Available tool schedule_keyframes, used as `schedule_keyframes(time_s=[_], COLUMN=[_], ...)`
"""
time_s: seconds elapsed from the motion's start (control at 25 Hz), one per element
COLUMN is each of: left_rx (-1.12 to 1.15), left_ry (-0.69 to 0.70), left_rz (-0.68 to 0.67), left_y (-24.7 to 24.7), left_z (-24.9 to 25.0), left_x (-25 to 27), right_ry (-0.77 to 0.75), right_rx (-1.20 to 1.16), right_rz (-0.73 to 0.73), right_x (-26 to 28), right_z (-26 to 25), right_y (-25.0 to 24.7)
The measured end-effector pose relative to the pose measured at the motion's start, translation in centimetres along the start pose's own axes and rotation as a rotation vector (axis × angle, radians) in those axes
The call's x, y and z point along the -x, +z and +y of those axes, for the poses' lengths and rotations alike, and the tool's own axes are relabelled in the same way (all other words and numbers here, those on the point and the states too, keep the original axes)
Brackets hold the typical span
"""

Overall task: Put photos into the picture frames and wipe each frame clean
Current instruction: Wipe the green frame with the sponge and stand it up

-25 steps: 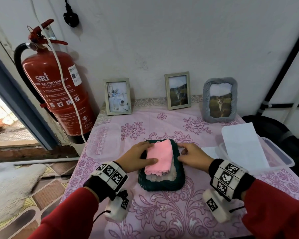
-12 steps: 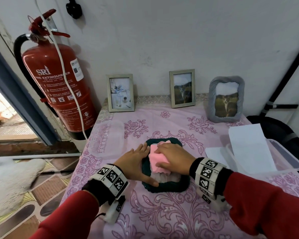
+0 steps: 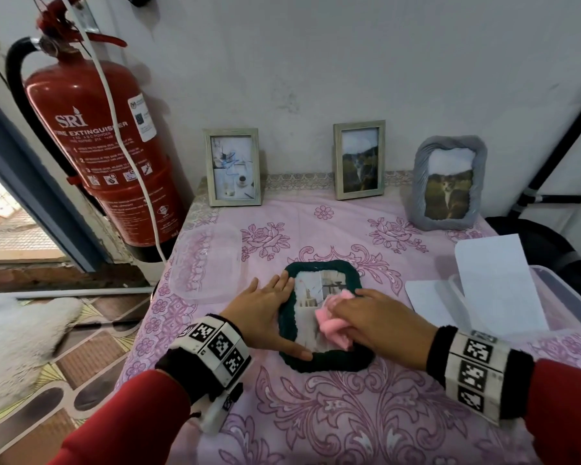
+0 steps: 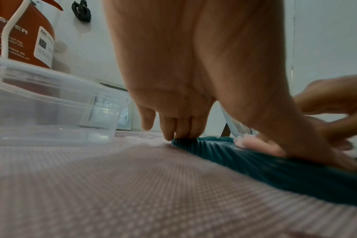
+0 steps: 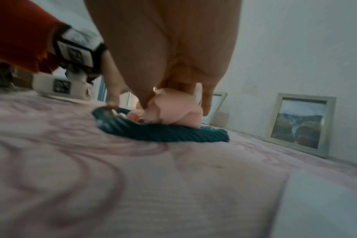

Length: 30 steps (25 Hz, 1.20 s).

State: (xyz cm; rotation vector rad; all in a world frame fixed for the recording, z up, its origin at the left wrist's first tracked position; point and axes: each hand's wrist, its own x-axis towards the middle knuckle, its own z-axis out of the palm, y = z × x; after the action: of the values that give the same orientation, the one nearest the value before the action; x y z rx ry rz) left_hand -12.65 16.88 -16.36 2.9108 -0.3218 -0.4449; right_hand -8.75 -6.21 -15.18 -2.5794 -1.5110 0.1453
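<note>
A dark green picture frame [image 3: 329, 362] lies flat on the pink tablecloth with a photo [image 3: 311, 297] under its glass. My left hand [image 3: 265, 313] lies flat with straight fingers along the frame's left edge [image 4: 255, 162], thumb on its near rim. My right hand [image 3: 373, 323] grips a bunched pink cloth [image 3: 334, 322] and presses it on the glass; the right wrist view shows the cloth [image 5: 173, 107] wadded under the fingers on the frame [image 5: 163, 132].
Three filled frames lean on the wall: wooden ones [image 3: 233, 166] [image 3: 359, 159] and a grey one [image 3: 448, 182]. A clear lid [image 3: 205, 263] lies left of the frame. A clear box [image 3: 557, 297] with white paper [image 3: 493, 280] sits right. A red fire extinguisher [image 3: 94, 146] stands left.
The pink cloth lay spread over the frame; my right hand moved onto it, bunched it up and dragged it toward the near right, uncovering the photo. My left hand stayed on the frame's left edge.
</note>
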Motion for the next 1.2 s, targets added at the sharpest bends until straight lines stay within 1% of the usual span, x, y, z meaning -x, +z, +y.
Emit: schedule_keyframes(time_s=[0.04, 0.12, 0.28, 0.36, 0.48, 0.52, 0.6, 0.64, 0.72, 0.8, 0.84, 0.96, 1.04, 1.12, 1.2], left_rx=[-0.001, -0.001, -0.025, -0.039, -0.071, -0.078, -0.079, -0.073, -0.056, -0.043, -0.043, -0.056, -0.076, -0.102, -0.098], left_ry=[0.003, 0.007, 0.015, 0.01, 0.015, 0.014, 0.01, 0.01, 0.01, 0.011, 0.011, 0.007, 0.002, 0.004, 0.005], left_rz=[0.0, 0.007, 0.004, 0.003, 0.0, -0.004, -0.018, -0.023, -0.034, -0.046, -0.05, -0.058, -0.065, -0.072, -0.083], left_y=[0.0, 0.1, 0.0, -0.1, -0.3, -0.3, -0.4, -0.5, -0.5, -0.6, -0.6, -0.7, -0.8, -0.9, -1.1], left_z=[0.0, -0.1, 0.1, 0.1, 0.2, 0.2, 0.2, 0.2, 0.0, -0.2, -0.2, 0.0, 0.2, 0.2, 0.2], left_x=[0.1, 0.0, -0.3, -0.3, -0.3, -0.3, -0.2, -0.1, -0.1, -0.2, -0.2, -0.3, -0.3, -0.4, -0.3], right_ry=[0.033, 0.073, 0.114, 0.079, -0.037, -0.078, -0.109, -0.092, -0.009, 0.034, 0.035, 0.063, 0.037, 0.002, -0.029], right_rx=[0.041, 0.027, -0.17, -0.249, -0.356, -0.336, -0.2, -0.115, 0.024, 0.164, 0.194, 0.097, 0.002, -0.068, -0.07], right_rz=[-0.006, -0.005, 0.009, -0.008, -0.024, -0.019, -0.027, -0.041, -0.09, -0.107, -0.105, -0.061, -0.037, -0.046, -0.092], right_x=[-0.5, -2.3, -4.9, -4.9, -2.3, -1.2, 0.7, 1.2, 1.1, -0.5, -1.5, -3.6, -3.9, -2.9, -1.2], right_z=[0.4, 1.0, 1.0, 0.0, -1.5, -1.6, -0.9, -0.3, 0.8, 1.8, 2.0, 1.8, 0.9, 0.0, -0.3], right_y=[-0.2, -0.5, -0.3, 0.2, 0.9, 1.1, 1.2, 1.0, 0.7, 0.3, 0.2, 0.1, 0.5, 1.1, 1.2])
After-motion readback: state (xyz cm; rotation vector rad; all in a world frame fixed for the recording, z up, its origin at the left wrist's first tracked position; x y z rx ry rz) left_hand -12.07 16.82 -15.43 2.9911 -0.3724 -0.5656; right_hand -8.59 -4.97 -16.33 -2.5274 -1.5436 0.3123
